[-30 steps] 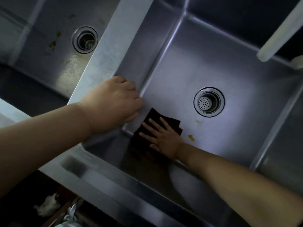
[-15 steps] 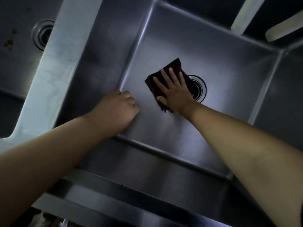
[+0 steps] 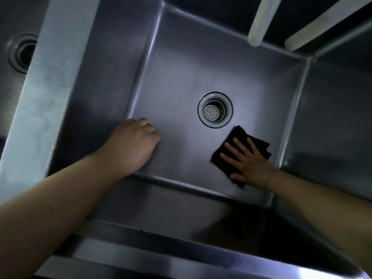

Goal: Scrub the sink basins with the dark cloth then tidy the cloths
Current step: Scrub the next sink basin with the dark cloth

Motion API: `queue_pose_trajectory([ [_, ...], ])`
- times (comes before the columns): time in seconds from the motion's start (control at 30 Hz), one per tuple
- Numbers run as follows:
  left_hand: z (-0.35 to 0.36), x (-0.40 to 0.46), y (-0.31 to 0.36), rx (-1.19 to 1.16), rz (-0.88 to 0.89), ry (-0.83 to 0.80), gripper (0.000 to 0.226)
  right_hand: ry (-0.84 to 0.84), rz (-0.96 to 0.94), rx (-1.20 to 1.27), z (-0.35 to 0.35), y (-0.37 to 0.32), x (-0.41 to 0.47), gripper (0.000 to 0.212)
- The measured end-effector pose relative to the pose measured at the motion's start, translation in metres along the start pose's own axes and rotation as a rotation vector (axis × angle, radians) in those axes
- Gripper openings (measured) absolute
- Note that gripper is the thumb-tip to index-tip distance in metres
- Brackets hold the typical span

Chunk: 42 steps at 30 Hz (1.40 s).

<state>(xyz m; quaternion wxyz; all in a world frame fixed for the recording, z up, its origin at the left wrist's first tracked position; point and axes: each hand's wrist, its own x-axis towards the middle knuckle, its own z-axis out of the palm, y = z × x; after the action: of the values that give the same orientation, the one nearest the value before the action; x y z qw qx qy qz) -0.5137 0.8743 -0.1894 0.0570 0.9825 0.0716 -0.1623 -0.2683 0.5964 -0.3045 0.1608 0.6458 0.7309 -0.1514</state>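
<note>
Two hands were shown inside one steel sink basin [image 3: 181,63]. The dark cloth [image 3: 231,150], folded, lay on the basin floor near the right wall, just below and right of the drain strainer [image 3: 215,110]. The right hand [image 3: 249,162] was laid flat on the cloth, fingers straight and spread, pressing it down. The left hand [image 3: 130,146] was seen curled into a loose fist, holding nothing, resting at the basin's near left corner. A second drain [image 3: 21,53] was visible beyond the divider [image 3: 50,87]. Two pale tubes [image 3: 261,19] were seen above the far wall.
</note>
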Motion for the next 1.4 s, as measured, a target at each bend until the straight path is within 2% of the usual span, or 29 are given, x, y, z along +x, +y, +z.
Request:
queue_pose_trajectory([
  [0.07,0.002,0.001,0.0,-0.012,0.001,0.043,0.008,-0.002,0.166,0.062,-0.005,0.0,0.014,0.081],
  [0.17,0.004,0.002,0.0,-0.023,-0.022,0.043,0.015,0.036,0.311,0.132,-0.019,-0.016,0.049,0.074],
  [0.37,0.008,0.001,0.003,-0.046,-0.028,0.032,0.021,0.156,0.149,0.135,-0.043,-0.047,0.124,0.07],
  [0.43,0.009,0.0,0.003,-0.045,-0.022,0.02,0.024,0.143,0.159,0.147,-0.053,-0.042,0.151,0.069],
  [0.53,0.008,0.001,0.004,-0.037,-0.016,-0.012,0.03,0.157,0.28,0.192,-0.063,-0.014,0.176,0.071],
  [0.77,0.01,0.001,0.007,-0.044,0.026,-0.07,0.032,0.127,0.521,0.289,-0.059,0.041,0.137,0.07],
  [0.9,0.003,0.003,0.007,-0.043,0.049,-0.04,0.028,0.102,0.659,0.391,-0.051,0.021,0.108,0.07],
  [1.0,-0.001,0.012,0.008,-0.036,0.065,-0.055,0.026,0.107,0.696,0.436,-0.045,-0.009,0.089,0.073],
  [1.1,-0.003,0.026,0.008,0.007,0.058,-0.093,0.03,0.126,0.597,0.401,-0.037,-0.042,0.079,0.071],
  [1.2,-0.001,0.04,0.011,0.017,0.039,-0.094,0.035,0.134,0.416,0.352,-0.035,-0.062,0.088,0.073],
  [1.3,0.005,0.05,0.014,-0.017,0.035,-0.053,0.037,0.153,0.19,0.326,-0.039,-0.076,0.105,0.072],
  [1.4,0.015,0.06,0.016,-0.023,0.044,-0.07,0.038,0.083,-0.064,0.244,-0.029,-0.083,0.085,0.064],
])
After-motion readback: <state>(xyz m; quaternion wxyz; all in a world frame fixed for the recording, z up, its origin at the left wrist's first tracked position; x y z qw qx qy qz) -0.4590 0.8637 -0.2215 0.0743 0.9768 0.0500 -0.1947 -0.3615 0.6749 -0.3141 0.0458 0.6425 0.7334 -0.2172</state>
